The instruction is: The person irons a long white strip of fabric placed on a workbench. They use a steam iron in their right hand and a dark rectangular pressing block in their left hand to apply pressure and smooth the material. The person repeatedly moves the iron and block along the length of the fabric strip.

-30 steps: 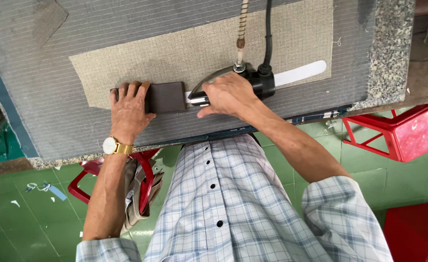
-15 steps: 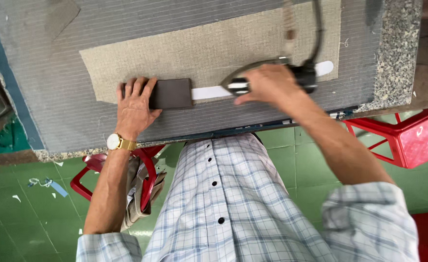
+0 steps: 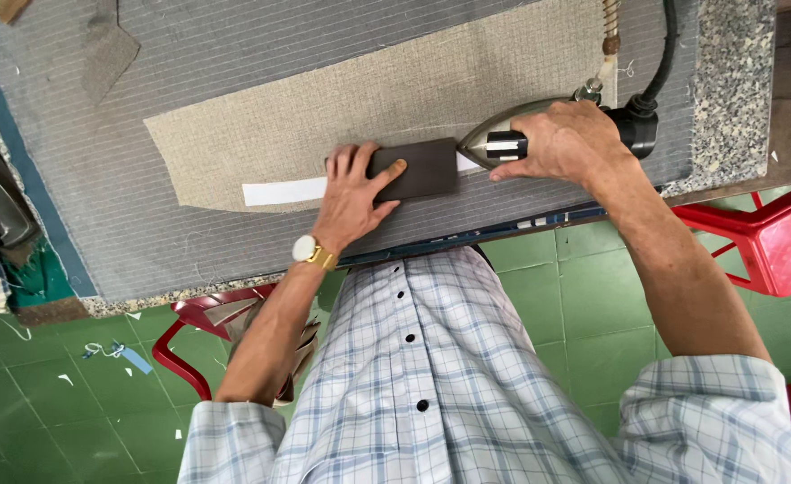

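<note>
Fingers of the left hand (image 3: 352, 193) lie spread and flat, pressing a dark brown rectangular block (image 3: 418, 168) onto the beige woven fabric panel (image 3: 360, 108), apparently to keep the layers beneath from shifting. A white strip of tape or interfacing (image 3: 283, 191) runs out from under that palm toward the wrist's outer side. Just beyond the block, the right hand (image 3: 566, 139) is wrapped tightly round the black handle of a steel-soled steam iron (image 3: 512, 134), its nose nearly touching the block (hose and cord rise from its far end). Everything rests on a grey padded table (image 3: 189, 45).
</note>
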